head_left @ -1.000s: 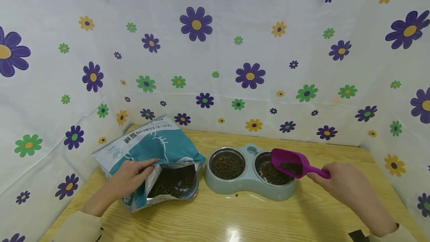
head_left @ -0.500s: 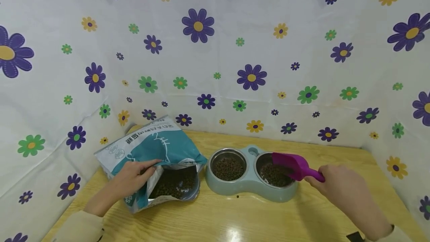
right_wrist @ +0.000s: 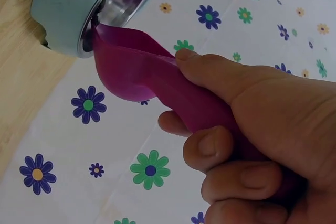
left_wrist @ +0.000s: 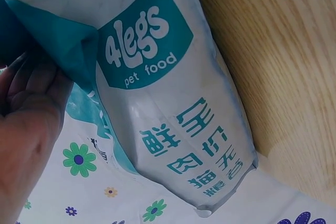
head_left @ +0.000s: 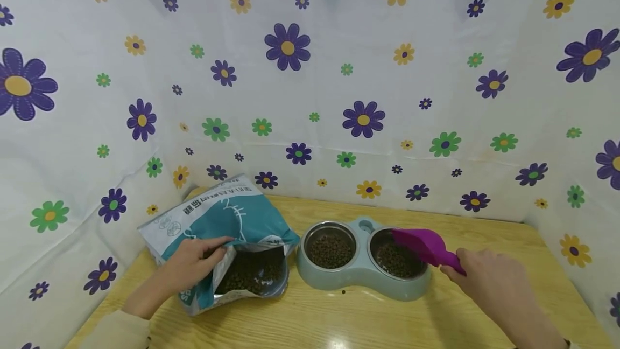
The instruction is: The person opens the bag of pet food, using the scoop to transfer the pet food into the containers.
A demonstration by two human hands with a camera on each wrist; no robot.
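Observation:
My right hand (head_left: 499, 279) grips the handle of a magenta scoop (head_left: 423, 244), fingers wrapped round it in the right wrist view. The scoop tilts over the right steel bowl of a pale blue double feeder (head_left: 334, 281), its lip inside the rim. Brown kibble (head_left: 397, 260) lies in that bowl, and more kibble (head_left: 331, 251) fills the left one. With its fingers at the mouth of a teal and white pet food bag (head_left: 261, 211), my left hand (head_left: 191, 263) holds the top edge up. Kibble shows inside the bag. In the left wrist view, the flap partly hides those fingers.
The wooden table (head_left: 368, 322) carries the bag at left and the feeder at centre right. One loose kibble piece (head_left: 343, 292) lies before the feeder. A white flowered cloth (head_left: 315, 85) stands round the back and sides.
My right hand has tipped the scoop over and moved it slightly left; the kibble visible in it a second ago is out of sight. My left hand keeps its hold on the bag.

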